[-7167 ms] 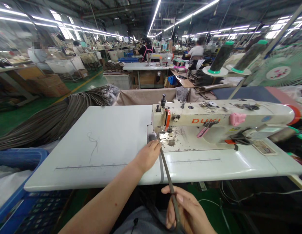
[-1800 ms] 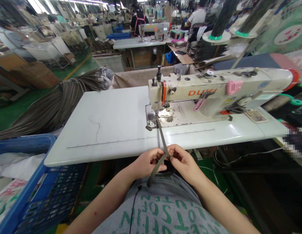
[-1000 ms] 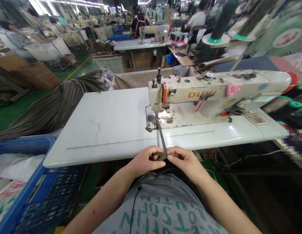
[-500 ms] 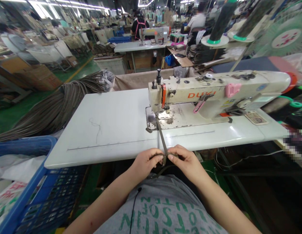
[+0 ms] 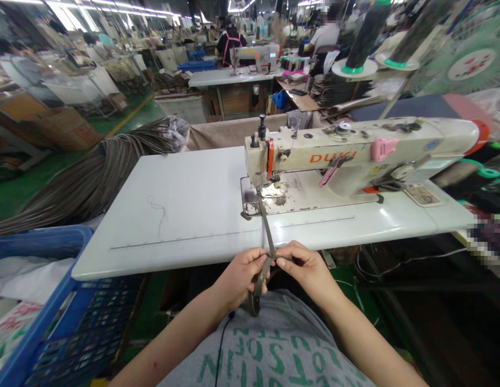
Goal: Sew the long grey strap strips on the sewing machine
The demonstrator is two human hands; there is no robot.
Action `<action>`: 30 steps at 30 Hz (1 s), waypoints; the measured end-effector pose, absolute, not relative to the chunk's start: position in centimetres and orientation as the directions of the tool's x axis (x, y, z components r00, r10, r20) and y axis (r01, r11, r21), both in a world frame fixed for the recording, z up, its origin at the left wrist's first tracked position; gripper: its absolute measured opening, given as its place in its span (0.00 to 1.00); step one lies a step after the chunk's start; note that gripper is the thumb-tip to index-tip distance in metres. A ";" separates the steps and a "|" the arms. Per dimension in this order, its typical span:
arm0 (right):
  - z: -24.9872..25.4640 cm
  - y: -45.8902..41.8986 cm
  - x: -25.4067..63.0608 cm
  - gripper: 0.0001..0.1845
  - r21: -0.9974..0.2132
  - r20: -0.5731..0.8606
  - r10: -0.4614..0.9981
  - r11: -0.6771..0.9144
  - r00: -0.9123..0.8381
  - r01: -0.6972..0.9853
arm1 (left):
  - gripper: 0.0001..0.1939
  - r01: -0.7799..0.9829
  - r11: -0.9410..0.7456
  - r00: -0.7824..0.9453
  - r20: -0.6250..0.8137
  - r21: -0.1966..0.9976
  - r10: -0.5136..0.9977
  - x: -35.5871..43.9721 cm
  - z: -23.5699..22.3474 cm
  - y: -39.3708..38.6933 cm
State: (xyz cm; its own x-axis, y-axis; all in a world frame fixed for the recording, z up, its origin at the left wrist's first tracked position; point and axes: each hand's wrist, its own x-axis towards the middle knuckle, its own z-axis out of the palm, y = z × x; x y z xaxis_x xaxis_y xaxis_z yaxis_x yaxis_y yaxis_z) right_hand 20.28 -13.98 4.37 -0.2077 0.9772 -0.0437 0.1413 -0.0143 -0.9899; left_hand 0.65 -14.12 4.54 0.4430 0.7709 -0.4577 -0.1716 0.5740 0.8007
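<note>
Your left hand [image 5: 240, 274] has come well away from the machine [image 5: 338, 145] since the earliest view, where it pressed the strip [image 5: 268, 228] down close to the needle. Now it sits in front of the table's [image 5: 193, 188] near edge, just beside your right hand [image 5: 304, 263], over your grey shirt [image 5: 274, 344].

The strip runs from the needle area down across the table's edge to your fingers. Your left thumb and fingers are closed around it — half a second ago they drew a piece out sideways toward your right hand, and now a folded length slants down through them and hangs in a loop against your shirt. Your right thumb and forefinger pinch the strip where it meets that fold, much as they did then; I cannot tell how your right hand's other fingers lie.

On the table, the loose thread [image 5: 161, 209] lies left of the machine, behind the printed ruler [image 5: 218, 236], where it was before. The blue crate [image 5: 72, 322] stands at your left, and the big bundle [image 5: 84, 172] lies beyond it — both unchanged.
</note>
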 end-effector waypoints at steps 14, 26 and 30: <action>3.0 -14.2 19.4 0.09 -0.973 -0.044 0.988 -0.008 -0.151 0.229 | 0.30 -0.313 0.729 0.582 -0.484 0.608 0.654 0.5 5.1 -13.7; 5.5 -15.8 19.2 0.13 -0.992 -0.093 0.982 -0.077 -0.164 0.098 | 0.22 -0.187 0.400 0.495 -0.266 0.897 0.827 0.8 4.0 -13.7; 5.7 -16.1 18.8 0.09 -0.957 -0.045 0.988 -0.001 -0.146 0.290 | 0.30 -0.122 0.342 0.462 -0.251 0.932 0.850 1.3 3.9 -13.8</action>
